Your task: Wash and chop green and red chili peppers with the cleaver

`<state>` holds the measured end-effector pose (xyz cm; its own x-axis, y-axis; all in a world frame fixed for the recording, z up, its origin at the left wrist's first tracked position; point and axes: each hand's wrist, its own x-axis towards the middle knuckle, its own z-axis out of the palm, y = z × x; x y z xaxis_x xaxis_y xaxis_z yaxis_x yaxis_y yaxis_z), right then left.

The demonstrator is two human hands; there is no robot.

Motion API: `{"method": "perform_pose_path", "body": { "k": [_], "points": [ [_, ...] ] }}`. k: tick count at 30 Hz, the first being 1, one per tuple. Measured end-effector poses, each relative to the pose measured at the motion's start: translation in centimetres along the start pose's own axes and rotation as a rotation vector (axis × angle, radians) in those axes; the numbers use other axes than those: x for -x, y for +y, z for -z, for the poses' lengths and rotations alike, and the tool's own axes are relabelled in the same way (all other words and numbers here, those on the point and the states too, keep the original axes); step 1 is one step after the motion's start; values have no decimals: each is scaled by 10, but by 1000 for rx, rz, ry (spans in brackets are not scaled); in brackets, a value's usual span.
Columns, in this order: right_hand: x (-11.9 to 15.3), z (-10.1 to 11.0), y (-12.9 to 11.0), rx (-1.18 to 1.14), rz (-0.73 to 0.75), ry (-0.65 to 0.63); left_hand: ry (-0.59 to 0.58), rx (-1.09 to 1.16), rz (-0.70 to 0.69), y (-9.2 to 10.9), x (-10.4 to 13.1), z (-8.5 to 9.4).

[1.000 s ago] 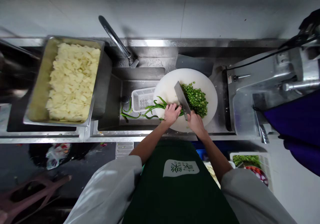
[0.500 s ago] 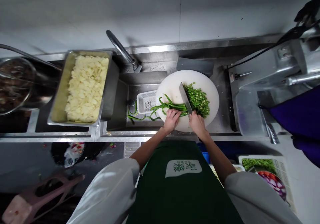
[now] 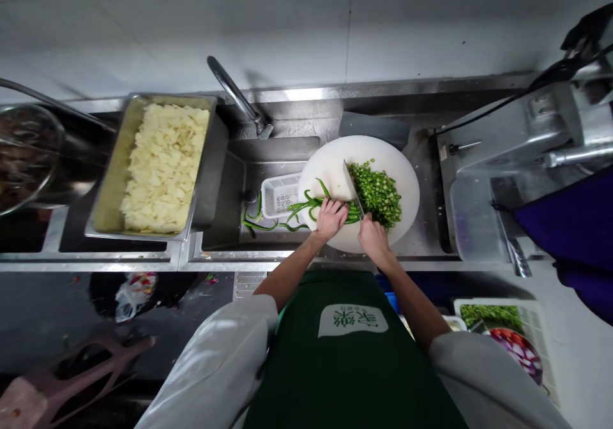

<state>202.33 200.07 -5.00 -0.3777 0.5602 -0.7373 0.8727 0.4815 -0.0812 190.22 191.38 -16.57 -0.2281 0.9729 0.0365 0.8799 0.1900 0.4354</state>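
A round white cutting board (image 3: 335, 154) lies partly over the metal sink. My left hand (image 3: 332, 219) presses on a bunch of long green peppers (image 3: 306, 207), its fingers closed over them. In my right hand (image 3: 374, 236) is the handle of a cleaver (image 3: 352, 186), whose blade stands on edge at the right ends of the peppers. Right of the blade is a heap of chopped green pepper (image 3: 378, 193). Some whole peppers (image 3: 261, 226) lie in the sink, beside a white plastic basket (image 3: 279, 196).
A deep metal pan (image 3: 108, 193) of pale slices stands left of the sink, near a curved faucet (image 3: 234, 90). At the right are a metal machine (image 3: 507, 122) and another knife (image 3: 517, 256). Below right sits a tray (image 3: 531, 314) of vegetables.
My left hand has moved slightly up over the peppers and lies flatter on them. The cleaver and my right hand have shifted a little left.
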Motion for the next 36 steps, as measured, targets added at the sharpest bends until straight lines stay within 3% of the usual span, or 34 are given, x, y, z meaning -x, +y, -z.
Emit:
{"method": "perform_pose_path", "body": {
  "k": [5, 14, 36],
  "points": [
    [10, 8, 0, 33, 10, -6, -50, -31, -27, 0, -1, -5],
    [-1, 8, -9, 64, -6, -59, -169, -41, -54, 2, -6, 1],
    [-1, 17, -14, 38, -30, -85, -158, 55, -3, 2, -8, -3]
  ]
}}
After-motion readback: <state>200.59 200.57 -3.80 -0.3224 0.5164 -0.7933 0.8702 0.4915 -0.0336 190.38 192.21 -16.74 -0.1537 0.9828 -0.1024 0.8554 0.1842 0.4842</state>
